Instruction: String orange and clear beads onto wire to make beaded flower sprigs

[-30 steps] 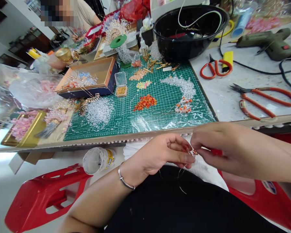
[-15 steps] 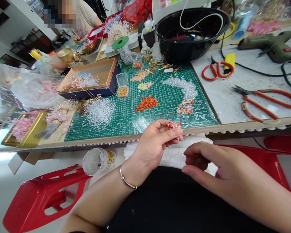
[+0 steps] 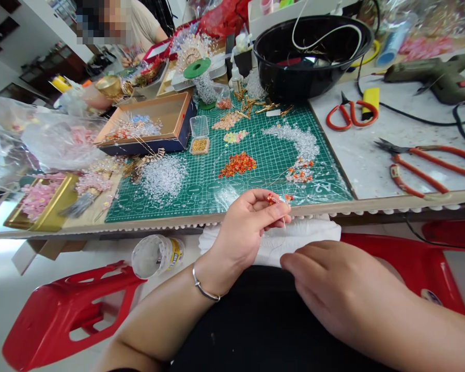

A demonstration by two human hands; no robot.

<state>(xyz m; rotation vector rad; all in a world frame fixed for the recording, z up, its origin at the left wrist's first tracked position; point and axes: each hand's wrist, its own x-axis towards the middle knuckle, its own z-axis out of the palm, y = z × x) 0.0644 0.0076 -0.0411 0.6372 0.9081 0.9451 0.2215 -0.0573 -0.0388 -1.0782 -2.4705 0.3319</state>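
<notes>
My left hand [image 3: 248, 227] is raised at the table's front edge, thumb and fingers pinched on a small wired cluster of orange beads [image 3: 276, 199]. A thin wire [image 3: 279, 243] trails down from it toward my right hand [image 3: 333, 289], which rests low on my black-clad lap with fingers curled; whether it pinches the wire end is hidden. On the green cutting mat [image 3: 256, 178] lie an orange bead pile [image 3: 238, 164], clear bead heaps [image 3: 163, 175] and a few finished orange clusters [image 3: 299, 174].
Red-handled scissors [image 3: 351, 114] and orange-handled cutters [image 3: 430, 165] lie right of the mat. Behind it stand a black bowl [image 3: 313, 72], a glue gun [image 3: 430, 77] and a brown box [image 3: 155, 121]. A red stool [image 3: 70, 315] and plastic jar [image 3: 157, 254] sit below-left. Another person sits at the far left.
My hands came apart: the left rose to the table edge with the bead cluster, and the right dropped onto my lap, drawing the wire out.
</notes>
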